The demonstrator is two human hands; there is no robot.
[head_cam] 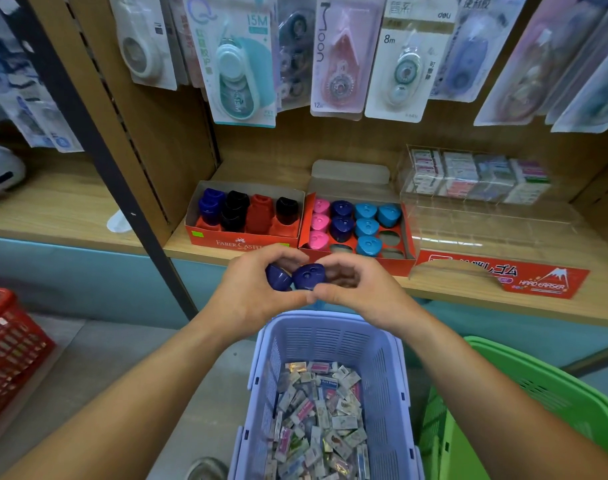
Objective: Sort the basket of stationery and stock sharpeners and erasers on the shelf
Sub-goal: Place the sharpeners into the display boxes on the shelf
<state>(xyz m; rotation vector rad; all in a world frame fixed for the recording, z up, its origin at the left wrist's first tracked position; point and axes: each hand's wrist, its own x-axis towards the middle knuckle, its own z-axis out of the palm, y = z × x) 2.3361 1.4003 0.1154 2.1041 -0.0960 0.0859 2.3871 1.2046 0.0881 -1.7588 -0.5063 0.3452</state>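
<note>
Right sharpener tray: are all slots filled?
No, the right sharpener tray shows at least three empty round slots near the light blue sharpeners.

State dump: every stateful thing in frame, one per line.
left hand, grips dark blue sharpener
right hand, pinches second dark blue sharpener
Faber-Castell box, open, stocked
heart sharpener tray, open, some slots empty
lilac basket, bottom covered with erasers
clear eraser case, back stocked, front bare
green basket, contents hidden
</note>
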